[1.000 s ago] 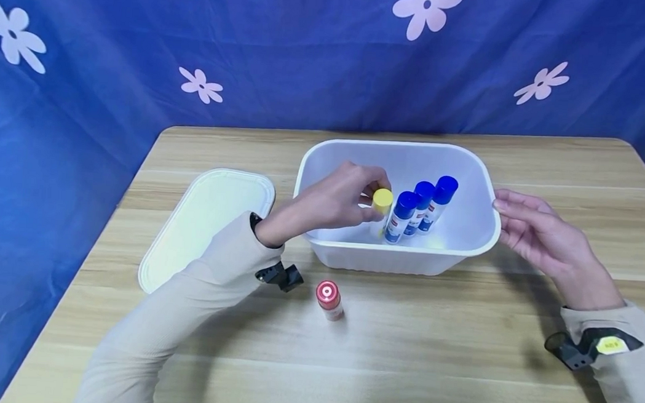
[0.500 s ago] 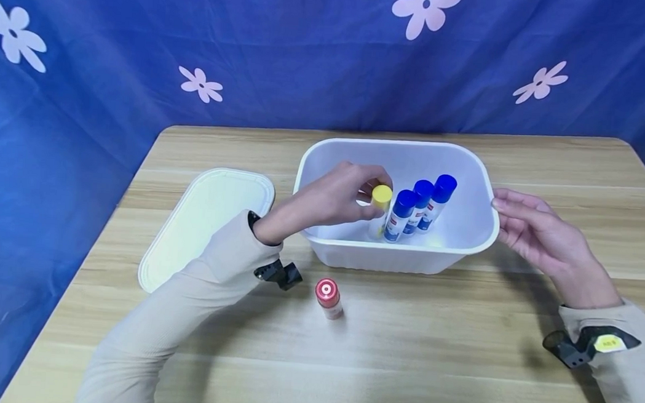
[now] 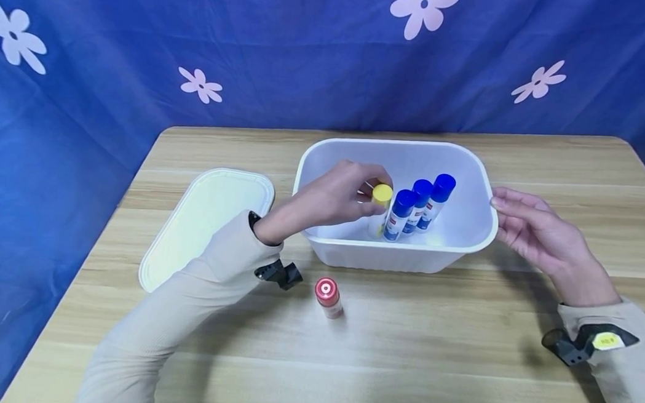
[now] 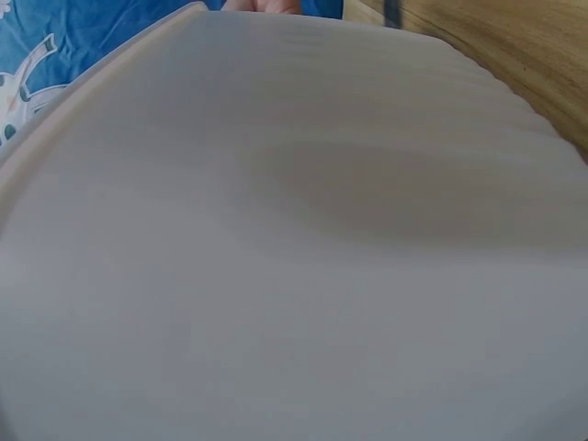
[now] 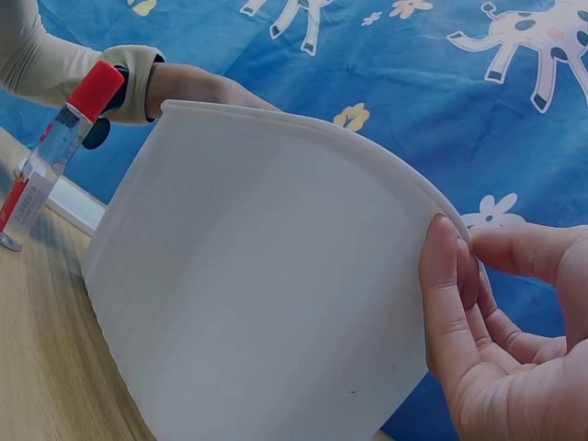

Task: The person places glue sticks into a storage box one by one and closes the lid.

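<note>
In the head view, a white plastic box (image 3: 397, 256) stands on the table. My left hand (image 3: 342, 196) reaches over its left side and holds a yellow-capped bottle (image 3: 381, 193) near the cap. That bottle is inside the box, partly hidden by my fingers. Several blue-capped bottles (image 3: 404, 201) with white and blue labels stand to its right. At the box's right end, my right hand (image 3: 542, 233) pinches the rim between thumb and fingers, plain also in the right wrist view. A clear red-capped bottle (image 5: 55, 152) stands outside, in front of the box. The box wall (image 4: 303, 276) fills the left wrist view.
A pale lid (image 3: 204, 225) with rounded corners lies flat to the left of the box, partly under my left forearm. The wooden table (image 3: 429, 356) ends at a blue flowered cloth (image 3: 309, 53) behind.
Since a second ago the yellow-capped bottle has shifted slightly up and to the left in my left hand. My right hand stays on the rim; the other bottles and the lid stay put.
</note>
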Tool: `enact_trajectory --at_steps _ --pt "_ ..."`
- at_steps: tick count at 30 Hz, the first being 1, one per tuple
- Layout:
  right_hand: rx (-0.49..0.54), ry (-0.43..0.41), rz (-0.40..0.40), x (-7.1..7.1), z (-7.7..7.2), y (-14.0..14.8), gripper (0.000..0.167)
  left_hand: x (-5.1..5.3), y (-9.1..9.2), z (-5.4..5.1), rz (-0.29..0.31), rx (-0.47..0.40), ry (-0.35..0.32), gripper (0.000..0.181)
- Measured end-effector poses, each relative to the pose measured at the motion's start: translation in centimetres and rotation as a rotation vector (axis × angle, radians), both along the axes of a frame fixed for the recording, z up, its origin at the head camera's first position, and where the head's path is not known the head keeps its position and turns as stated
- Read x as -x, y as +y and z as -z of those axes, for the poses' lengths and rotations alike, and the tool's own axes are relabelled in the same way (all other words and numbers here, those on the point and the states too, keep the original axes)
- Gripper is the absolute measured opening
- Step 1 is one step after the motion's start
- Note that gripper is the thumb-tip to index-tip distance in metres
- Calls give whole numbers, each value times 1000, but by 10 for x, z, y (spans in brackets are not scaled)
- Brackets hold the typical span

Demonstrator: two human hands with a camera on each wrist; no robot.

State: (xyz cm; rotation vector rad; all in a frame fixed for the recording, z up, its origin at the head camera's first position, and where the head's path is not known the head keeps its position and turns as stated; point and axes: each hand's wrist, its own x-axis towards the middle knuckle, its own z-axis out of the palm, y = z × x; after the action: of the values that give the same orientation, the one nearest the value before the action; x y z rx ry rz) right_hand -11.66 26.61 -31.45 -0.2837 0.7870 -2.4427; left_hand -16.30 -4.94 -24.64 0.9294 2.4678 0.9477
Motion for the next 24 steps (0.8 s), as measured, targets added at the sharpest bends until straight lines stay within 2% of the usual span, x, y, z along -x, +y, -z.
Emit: enact_trajectory --at_steps 6,15,24 --pt "14 -4 4 0 0 0 35 0 1 0 6 7 13 23" --pt "15 8 8 -1 0 2 36 1 1 0 35 -22 -7 26" --pt "5 13 16 -2 1 1 35 2 -4 -1 13 -26 -8 31"
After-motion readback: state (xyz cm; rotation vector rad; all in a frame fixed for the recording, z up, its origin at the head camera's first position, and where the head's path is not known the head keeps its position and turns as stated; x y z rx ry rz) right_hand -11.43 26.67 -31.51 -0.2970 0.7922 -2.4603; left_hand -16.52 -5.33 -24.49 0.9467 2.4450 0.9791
